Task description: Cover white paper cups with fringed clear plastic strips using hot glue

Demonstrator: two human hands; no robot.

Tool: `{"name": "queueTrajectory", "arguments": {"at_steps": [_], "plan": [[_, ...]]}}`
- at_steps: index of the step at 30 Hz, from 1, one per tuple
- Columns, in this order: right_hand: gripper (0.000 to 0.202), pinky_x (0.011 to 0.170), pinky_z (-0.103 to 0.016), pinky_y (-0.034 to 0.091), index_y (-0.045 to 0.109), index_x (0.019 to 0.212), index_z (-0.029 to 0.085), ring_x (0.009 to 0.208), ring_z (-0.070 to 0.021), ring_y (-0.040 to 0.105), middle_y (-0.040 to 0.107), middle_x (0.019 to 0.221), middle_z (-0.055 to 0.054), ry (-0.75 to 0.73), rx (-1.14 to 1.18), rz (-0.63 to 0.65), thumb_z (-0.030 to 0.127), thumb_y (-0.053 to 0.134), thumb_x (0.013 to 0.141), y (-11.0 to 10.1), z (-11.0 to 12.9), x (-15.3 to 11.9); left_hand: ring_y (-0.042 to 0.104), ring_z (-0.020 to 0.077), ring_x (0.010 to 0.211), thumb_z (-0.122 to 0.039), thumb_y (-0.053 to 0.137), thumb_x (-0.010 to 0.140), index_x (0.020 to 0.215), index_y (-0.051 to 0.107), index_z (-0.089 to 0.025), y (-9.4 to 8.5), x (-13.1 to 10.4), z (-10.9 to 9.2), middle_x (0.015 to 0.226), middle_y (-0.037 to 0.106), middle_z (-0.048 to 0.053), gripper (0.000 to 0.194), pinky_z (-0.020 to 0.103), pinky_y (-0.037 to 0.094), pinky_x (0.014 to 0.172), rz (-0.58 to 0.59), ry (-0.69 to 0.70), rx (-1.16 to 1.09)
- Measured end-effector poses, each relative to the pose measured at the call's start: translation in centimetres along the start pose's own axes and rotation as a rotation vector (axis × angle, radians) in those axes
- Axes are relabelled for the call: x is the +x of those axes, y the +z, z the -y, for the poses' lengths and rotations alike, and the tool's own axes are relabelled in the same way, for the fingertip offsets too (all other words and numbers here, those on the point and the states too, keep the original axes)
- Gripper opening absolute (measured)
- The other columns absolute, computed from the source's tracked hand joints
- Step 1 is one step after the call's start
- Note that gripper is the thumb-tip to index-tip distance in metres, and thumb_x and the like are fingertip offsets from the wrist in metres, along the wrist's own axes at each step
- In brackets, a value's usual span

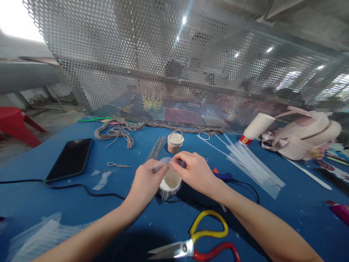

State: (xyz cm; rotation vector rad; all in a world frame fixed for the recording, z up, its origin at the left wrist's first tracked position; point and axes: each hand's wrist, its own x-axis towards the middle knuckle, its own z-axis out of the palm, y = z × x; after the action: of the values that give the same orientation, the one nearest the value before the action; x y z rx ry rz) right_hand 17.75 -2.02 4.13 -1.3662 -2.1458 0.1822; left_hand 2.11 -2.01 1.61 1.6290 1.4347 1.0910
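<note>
Between my hands a white paper cup (171, 182) is tilted with its mouth toward me. A strip of clear, finely slit plastic fringe (165, 161) runs round its rim. My left hand (148, 178) pinches the fringe at the cup's left side, thumb over the edge. From the right, my right hand (195, 171) pinches the far rim and the fringe between thumb and fingers. Just beyond stands a small basket-like cup (175, 146) with a twine-wrapped base and a handle. Below the cup lie scissors (188, 248) with one yellow and one red handle.
A blue glue gun (224, 177) with a cord lies behind my right wrist. Clear plastic strips (253, 169), stacked paper cups (257, 127) and a pink backpack (308, 133) are on the right. Left are a phone (71, 156) and bundled twine (117, 129). A perforated metal screen (152, 72) borders the table.
</note>
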Motion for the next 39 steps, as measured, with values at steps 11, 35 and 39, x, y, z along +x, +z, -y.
{"name": "queueTrajectory", "arguments": {"at_steps": [11, 35, 39], "plan": [[0.007, 0.07, -0.029, 0.035, 0.063, 0.081, 0.019, 0.072, -0.0145, 0.06, 0.068, 0.076, 0.0, -0.015, -0.001, 0.035, 0.017, 0.057, 0.083, -0.1, -0.2, 0.0, 0.062, 0.0204, 0.072, -0.036, 0.054, 0.069, 0.076, 0.074, -0.02, -0.4, 0.2, -0.4, 0.074, 0.068, 0.003, 0.027, 0.029, 0.045, 0.063, 0.075, -0.007, 0.068], [0.019, 0.067, -0.03, 0.04, 0.063, 0.094, 0.019, 0.078, -0.0193, 0.063, 0.07, 0.088, -0.003, 0.174, 0.008, 0.098, 0.027, 0.061, 0.077, -0.6, 0.2, -1.0, 0.064, 0.0239, 0.08, -0.036, 0.056, 0.067, 0.077, 0.072, -0.018, -0.2, -0.3, -0.7, 0.083, 0.07, 0.006, 0.026, 0.032, 0.046, 0.071, 0.051, -0.096, 0.065], [0.019, 0.071, -0.032, 0.04, 0.063, 0.095, 0.02, 0.084, -0.0218, 0.064, 0.07, 0.095, -0.004, 0.136, -0.035, 0.083, 0.025, 0.06, 0.077, 0.2, 0.4, -0.8, 0.064, 0.0237, 0.086, -0.033, 0.056, 0.067, 0.086, 0.072, -0.019, -0.2, -0.3, -0.5, 0.091, 0.071, 0.006, 0.028, 0.033, 0.047, 0.077, 0.037, -0.061, 0.002]]}}
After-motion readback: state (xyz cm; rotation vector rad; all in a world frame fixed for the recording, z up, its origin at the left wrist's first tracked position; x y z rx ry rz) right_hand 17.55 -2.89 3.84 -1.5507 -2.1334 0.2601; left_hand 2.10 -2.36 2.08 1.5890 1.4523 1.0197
